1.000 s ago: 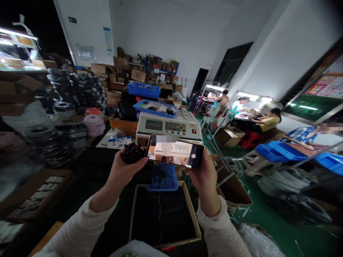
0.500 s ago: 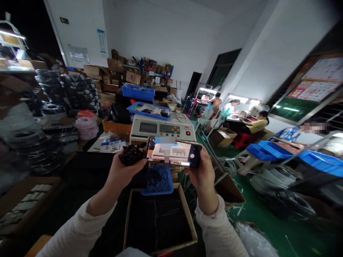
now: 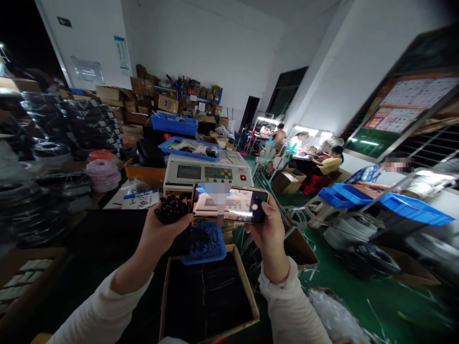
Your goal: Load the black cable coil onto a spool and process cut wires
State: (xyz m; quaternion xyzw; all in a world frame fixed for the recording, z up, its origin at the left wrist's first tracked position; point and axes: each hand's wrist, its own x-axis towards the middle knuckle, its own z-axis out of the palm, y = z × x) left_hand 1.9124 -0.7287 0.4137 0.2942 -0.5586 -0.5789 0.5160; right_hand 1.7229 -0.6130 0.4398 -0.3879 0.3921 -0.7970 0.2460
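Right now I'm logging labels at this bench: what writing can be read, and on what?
No text reads clearly.
Paper sheet: dark handwriting, illegible.
Control panel: labels too small.
Wall poster: blurred.
Notice board: blurred.
Phone in right hand: no legible text.
Black parts in left hand: no writing visible.

A grey control machine [image 3: 208, 173] is seen at centre, with blue trays [image 3: 412, 207] at right. Black cable coils [image 3: 86, 125] are stacked at upper left.

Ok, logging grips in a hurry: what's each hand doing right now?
Left hand: closed on a clump of small black parts.
Right hand: closed on the phone, gripping its right end, thumb on the screen.
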